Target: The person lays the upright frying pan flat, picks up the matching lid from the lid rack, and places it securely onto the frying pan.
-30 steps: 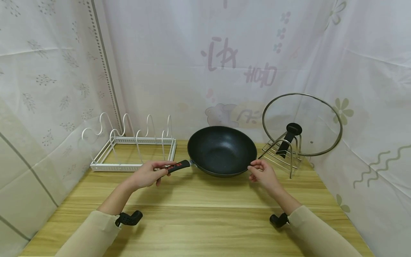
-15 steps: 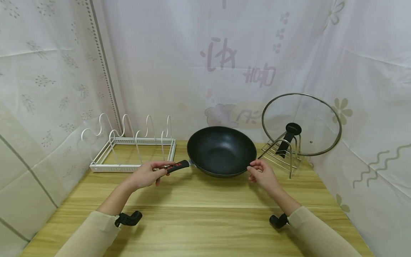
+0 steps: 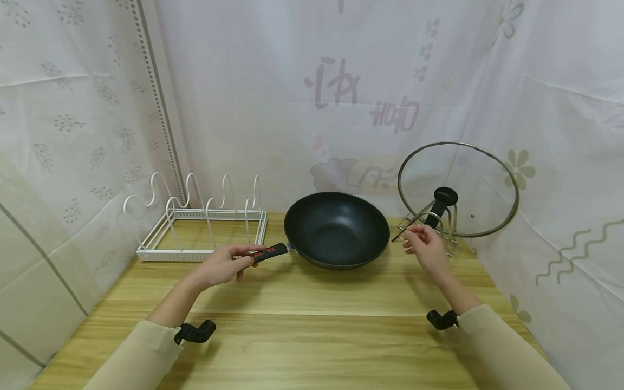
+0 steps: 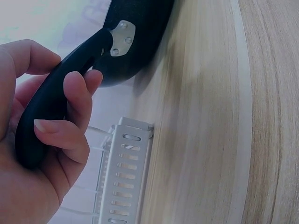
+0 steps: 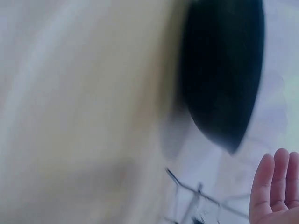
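A black wok stands on the wooden table, its black handle pointing left. My left hand grips that handle, and in the left wrist view the fingers curl round it. Away from the wok's right rim, my right hand holds nothing, in front of the small wire rack. Its fingers look fairly straight in the right wrist view. On the wire rack leans a glass lid with a black handle, whose lower part the right hand hides.
A white rack with several upright curved bars stands at the back left of the wooden table. Printed curtains hang behind and at both sides.
My right hand has let go of the wok's right rim and moved right, to the front of the wire rack. The left hand and the wok have stayed in place.
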`<control>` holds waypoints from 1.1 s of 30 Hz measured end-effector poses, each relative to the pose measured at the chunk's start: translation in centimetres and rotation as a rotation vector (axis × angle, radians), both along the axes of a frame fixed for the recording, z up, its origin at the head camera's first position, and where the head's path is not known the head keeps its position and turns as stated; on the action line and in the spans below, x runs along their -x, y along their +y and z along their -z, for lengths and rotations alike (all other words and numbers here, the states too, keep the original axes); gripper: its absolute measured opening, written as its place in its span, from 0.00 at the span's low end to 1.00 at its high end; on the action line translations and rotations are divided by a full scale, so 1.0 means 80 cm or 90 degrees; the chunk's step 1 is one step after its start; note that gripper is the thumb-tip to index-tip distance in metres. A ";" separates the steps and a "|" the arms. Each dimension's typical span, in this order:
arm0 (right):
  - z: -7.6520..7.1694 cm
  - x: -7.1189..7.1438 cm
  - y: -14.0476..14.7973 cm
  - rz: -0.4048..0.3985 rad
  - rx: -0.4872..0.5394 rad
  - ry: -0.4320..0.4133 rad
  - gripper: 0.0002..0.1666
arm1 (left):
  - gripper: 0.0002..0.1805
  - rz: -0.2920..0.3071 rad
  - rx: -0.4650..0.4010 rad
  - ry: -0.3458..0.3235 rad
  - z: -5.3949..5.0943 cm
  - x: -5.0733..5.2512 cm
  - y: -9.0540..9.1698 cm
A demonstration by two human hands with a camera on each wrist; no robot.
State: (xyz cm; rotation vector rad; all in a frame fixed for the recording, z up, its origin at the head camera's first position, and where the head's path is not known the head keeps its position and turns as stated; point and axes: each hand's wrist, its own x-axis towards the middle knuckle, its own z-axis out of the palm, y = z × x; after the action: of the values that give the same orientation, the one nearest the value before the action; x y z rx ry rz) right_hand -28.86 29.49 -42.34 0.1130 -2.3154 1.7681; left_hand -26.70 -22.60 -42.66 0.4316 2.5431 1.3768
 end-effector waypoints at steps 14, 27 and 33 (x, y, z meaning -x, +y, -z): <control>-0.043 0.032 0.088 0.158 -0.175 0.042 0.28 | 0.26 -0.004 -0.005 -0.003 0.003 0.000 0.001; -0.039 0.050 0.114 0.135 -0.280 -0.069 0.48 | 0.25 0.012 -0.020 0.002 0.001 0.000 0.002; -0.035 0.067 0.116 0.082 -0.272 -0.106 0.52 | 0.25 0.002 -0.020 -0.016 0.000 -0.002 0.002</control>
State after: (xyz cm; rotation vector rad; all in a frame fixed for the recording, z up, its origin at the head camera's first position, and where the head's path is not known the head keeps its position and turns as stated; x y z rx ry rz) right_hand -34.20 38.75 -39.51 -0.1160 -2.7176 1.2437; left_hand -26.56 -22.41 -42.64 0.4213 2.5031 1.4140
